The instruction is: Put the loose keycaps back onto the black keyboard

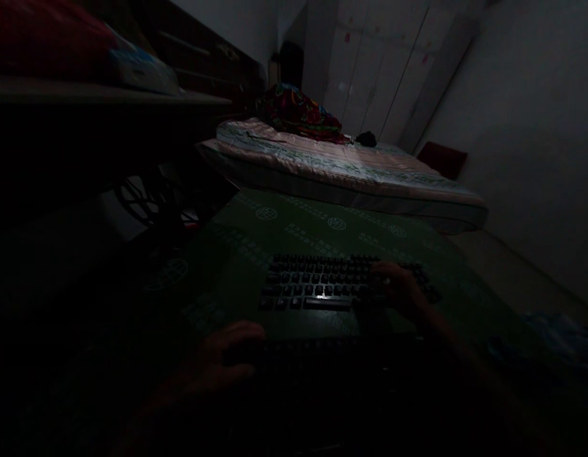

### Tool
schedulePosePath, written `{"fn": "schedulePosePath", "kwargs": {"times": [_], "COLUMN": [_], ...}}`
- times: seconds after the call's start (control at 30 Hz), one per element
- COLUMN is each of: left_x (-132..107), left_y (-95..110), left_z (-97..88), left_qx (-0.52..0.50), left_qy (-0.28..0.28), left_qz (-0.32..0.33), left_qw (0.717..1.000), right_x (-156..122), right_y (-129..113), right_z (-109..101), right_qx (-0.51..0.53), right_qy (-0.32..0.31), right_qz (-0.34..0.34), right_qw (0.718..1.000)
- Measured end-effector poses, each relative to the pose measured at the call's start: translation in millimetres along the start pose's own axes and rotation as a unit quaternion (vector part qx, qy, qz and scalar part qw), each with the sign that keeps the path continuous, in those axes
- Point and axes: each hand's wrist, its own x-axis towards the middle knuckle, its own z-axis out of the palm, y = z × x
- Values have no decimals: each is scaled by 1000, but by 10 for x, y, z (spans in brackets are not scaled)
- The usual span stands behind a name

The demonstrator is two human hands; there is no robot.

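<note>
Black keycaps (317,278) lie in keyboard-like rows on a green board (237,254) printed with pale lettering and globe logos. A long spacebar keycap (327,304) lies along their near side. Over the right part of these rows, my right hand (401,285) is closed with its fingertips down among the keycaps; whatever they pinch is hidden. Closer to me, a dark keyboard body (317,348) is almost lost in shadow. My left hand (227,349) grips its left end, thumb on the near side and fingers on the far side.
Beyond the board stands a bed with a striped mattress (351,165) and a bundled patterned blanket (298,111). A table (193,98) with a dark wheel (151,203) beneath is at left. Bluish cloth (561,336) lies at right. The room is very dim.
</note>
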Motion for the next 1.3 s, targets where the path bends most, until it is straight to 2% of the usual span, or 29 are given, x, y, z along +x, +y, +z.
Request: {"fn": "schedulePosePath", "kwargs": {"times": [0.1,0.23,0.37,0.5,0.67,1.0,1.3], "left_x": [16,36,48,48,49,28,52], "left_y": [-4,-28,0,29,-3,-14,48], "left_z": [-2,9,3,-14,-12,-9,-12], "left_qx": [-2,-5,1,-3,-10,-14,6], "left_qy": [3,12,17,8,10,4,9], "left_qz": [8,17,25,15,1,17,33], "left_qw": [1000,1000,1000,1000,1000,1000,999], "right_x": [-495,-1028,-1386,-1605,-1683,-1590,-1436], "right_y": [-24,-153,-338,-420,-421,-481,-627], "right_z": [-46,-131,-216,-194,-124,-59,-107], "right_qx": [37,29,1,-6,-6,-17,34], "right_qy": [38,72,99,115,116,112,87], "right_qz": [-19,-2,4,14,7,-19,18], "right_qw": [998,997,995,993,993,993,996]}}
